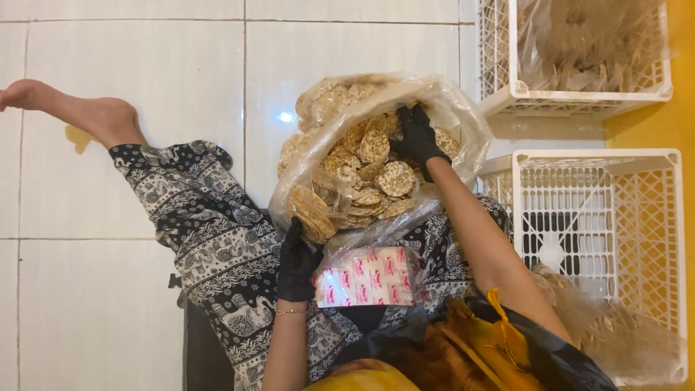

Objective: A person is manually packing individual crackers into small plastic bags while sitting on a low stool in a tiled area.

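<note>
- overhead, a head cam looks down at a person sitting on a white tile floor [108,304], legs spread in black-and-white patterned trousers [217,239], one bare foot [43,98] stretched out at upper left.
- between the legs sits a big clear bag [441,108], mouth open toward the person, full of round flat speckled crackers [376,170]; placed there, it's within reach of both hands.
- left hand [297,264], in a black glove, fingers closed round a short stack [311,213] of crackers in thin plastic at the bag's near left edge; stack is tilted, held just above the lap.
- right hand [418,137], also black-gloved, is inside the bag on top of the pile; fingers curled down onto the crackers, but can't tell if they grip one or only rest there.
- just below the bag, on the lap beside the left hand, lies a packet [369,279] of white wrappers w/ red print, close enough to grab.
- right side: two white plastic crates. far crate [507,94] holds a clear bag of pale straw-like stuff; near crate [677,261] is mostly bare lattice, w/ more pale bagged stuff at its lower corner.
- thin bracelet [291,311] on left wrist; orange and dark cloth [492,347] bunched at bottom of view, by the right arm.
</note>
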